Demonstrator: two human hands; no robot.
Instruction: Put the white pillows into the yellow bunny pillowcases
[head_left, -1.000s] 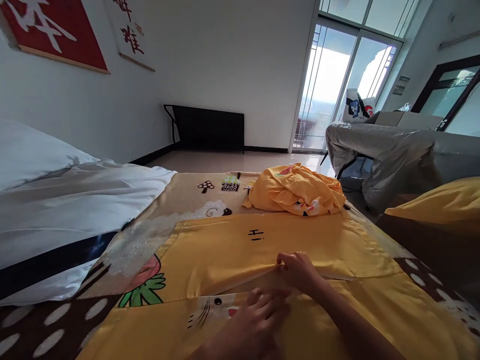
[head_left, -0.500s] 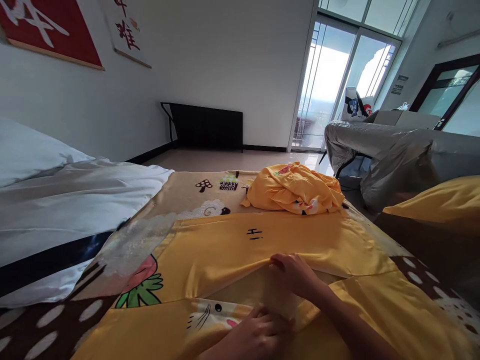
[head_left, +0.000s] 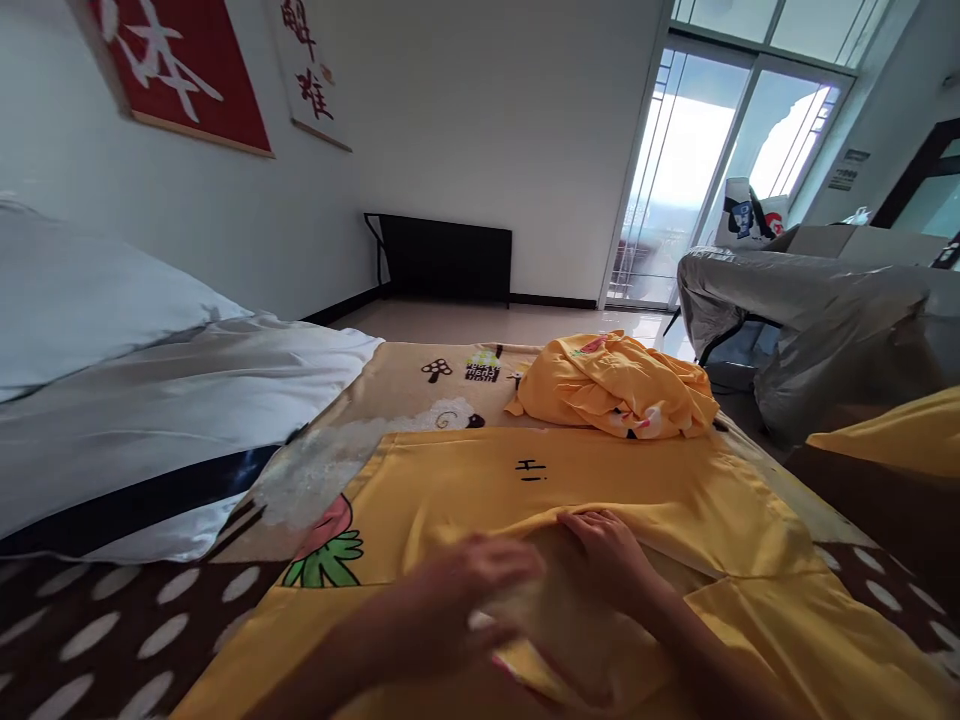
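Note:
A yellow duvet cover with a "Hi!" print and a pink-and-green motif lies spread in front of me. Across its middle runs a gap, with beige fabric showing inside. My right hand is closed on the upper edge of that gap, fingers curled over the cloth. Just left of it, my left hand is over the cover, smeared by motion; whether it grips the cloth cannot be told. A bunched yellow cloth sits beyond the cover's far edge.
Under the cover is a patterned blanket with brown, white-dotted parts. White bedding with a dark band lies left. More yellow fabric is at right. Behind stand a plastic-wrapped piece of furniture and a black panel.
My left hand has lifted from the lower edge of the gap and moved up and left. My right hand keeps its hold on the upper edge. The view has turned slightly left.

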